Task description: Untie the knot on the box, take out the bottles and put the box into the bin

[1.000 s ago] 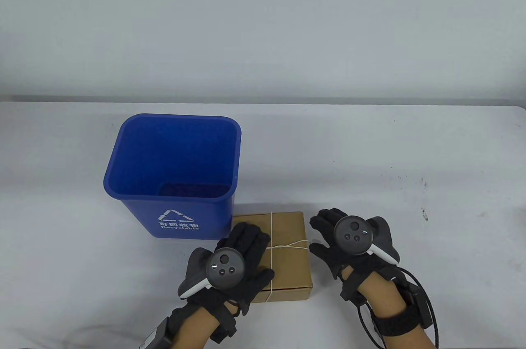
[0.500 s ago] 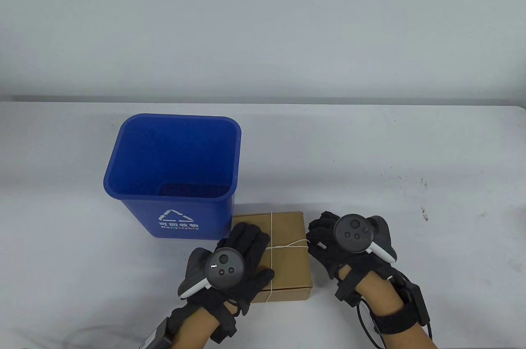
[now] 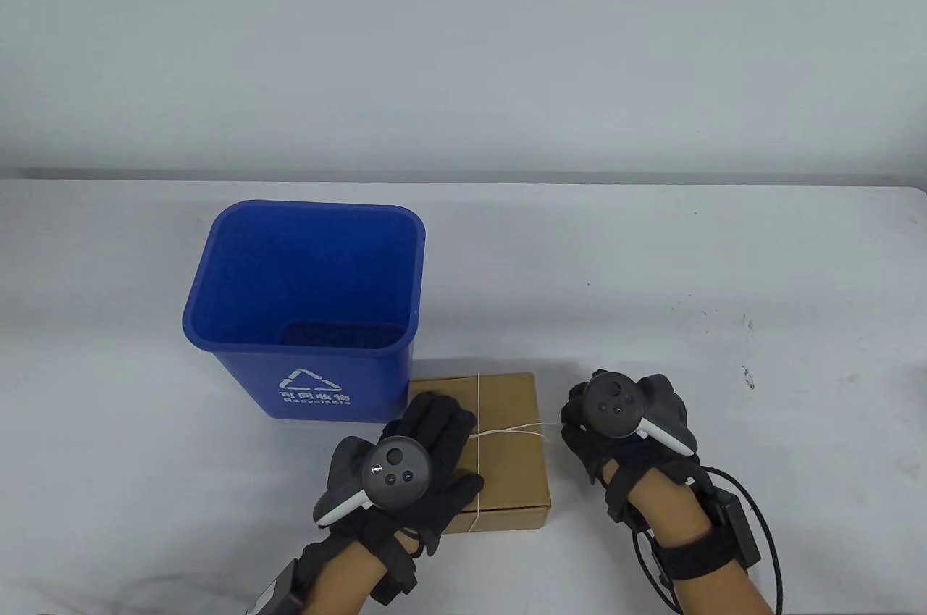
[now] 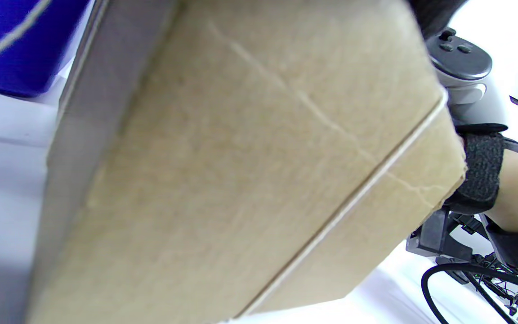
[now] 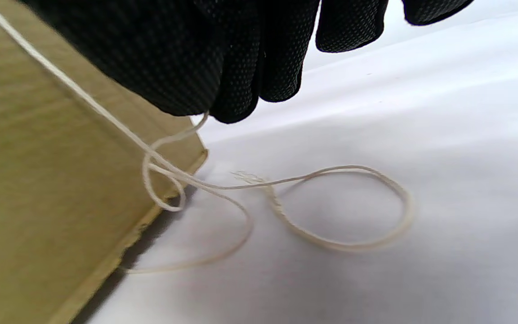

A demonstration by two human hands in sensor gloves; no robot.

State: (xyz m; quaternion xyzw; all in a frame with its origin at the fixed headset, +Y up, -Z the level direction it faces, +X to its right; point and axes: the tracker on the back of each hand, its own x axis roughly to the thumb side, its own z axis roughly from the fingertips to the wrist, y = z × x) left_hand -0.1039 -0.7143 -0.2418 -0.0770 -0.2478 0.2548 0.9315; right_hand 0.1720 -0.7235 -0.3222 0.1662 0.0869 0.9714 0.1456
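A brown cardboard box (image 3: 507, 459) tied crosswise with white string (image 3: 516, 431) lies in front of the blue bin (image 3: 304, 369). My left hand (image 3: 438, 427) lies flat on the box's left half with straight fingers, pressing it down. My right hand (image 3: 577, 421) is just off the box's right edge, fingers curled. In the right wrist view its fingertips (image 5: 236, 103) pinch the string (image 5: 331, 243) beside the box (image 5: 38, 189); loose loops trail on the table. The left wrist view is filled by the box (image 4: 241, 180) and its string (image 4: 353, 202). No bottles show.
The bin's rim (image 3: 416, 267) stands directly behind the box's left corner. White table (image 3: 688, 282) stretches to the right and behind, with small dark specks (image 3: 746, 376). A cable (image 3: 764, 521) runs from my right wrist.
My right hand reached left to the box's right edge, curled its fingers on the string and drew back a little to the right. The left hand and box have stayed put.
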